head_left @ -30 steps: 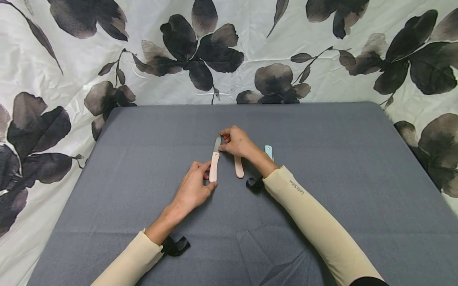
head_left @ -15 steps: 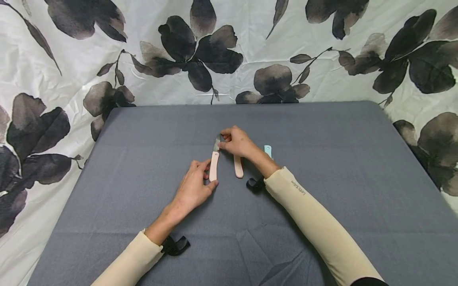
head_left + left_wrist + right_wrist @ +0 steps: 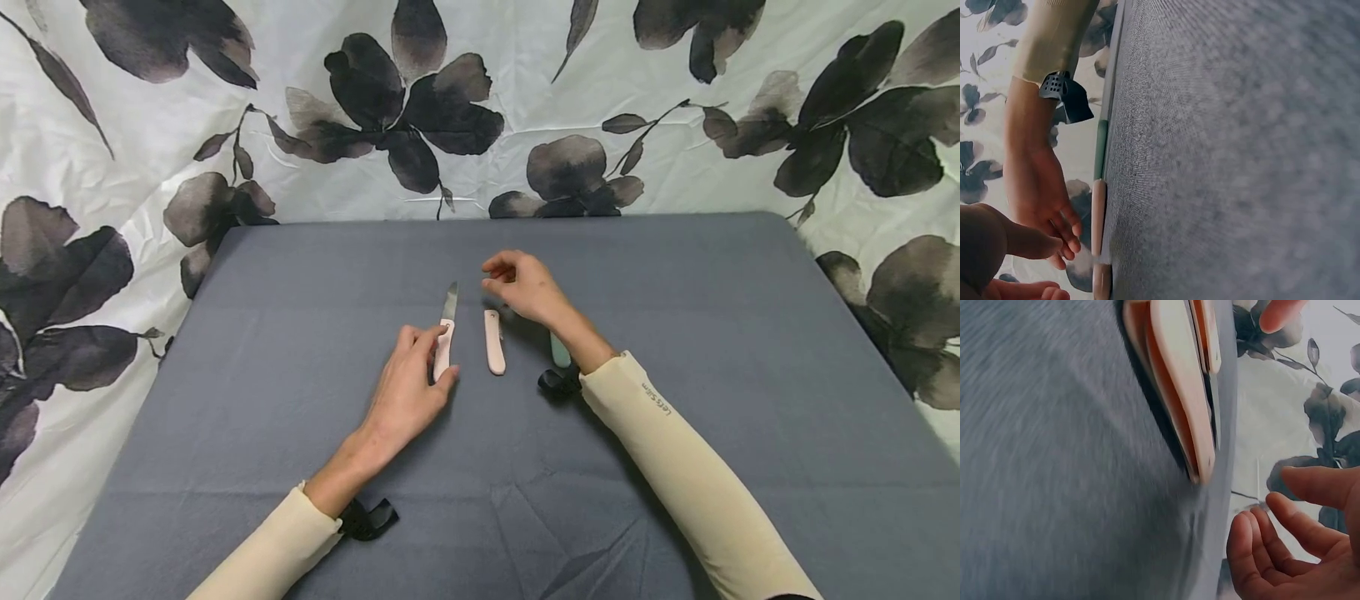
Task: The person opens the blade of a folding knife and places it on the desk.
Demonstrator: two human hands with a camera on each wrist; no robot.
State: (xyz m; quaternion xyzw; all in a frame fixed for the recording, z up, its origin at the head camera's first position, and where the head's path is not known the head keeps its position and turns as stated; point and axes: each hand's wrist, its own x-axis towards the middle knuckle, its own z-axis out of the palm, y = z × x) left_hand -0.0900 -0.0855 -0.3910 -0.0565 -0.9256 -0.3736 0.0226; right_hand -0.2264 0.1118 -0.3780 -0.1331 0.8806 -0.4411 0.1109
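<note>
A folding knife with a pale pink handle lies on the table, its steel blade swung out and pointing away. My left hand is over that handle; in the left wrist view its thumb stands apart from the knife. To the right lies a second pink folding knife, folded. Beyond its far end hovers my right hand, empty, fingers loosely bent. The right wrist view shows the folded knife close up, with the opened one's blade behind it.
A green-handled knife lies on the right, partly covered by my right forearm. Grey cloth covers the table, with creases near the front. A white floral sheet hangs behind the far edge.
My right hand has left the blade and moved up and right, uncovering the folded pink knife. My left fingers have come off the handle they held. The opened knife now lies flat.
</note>
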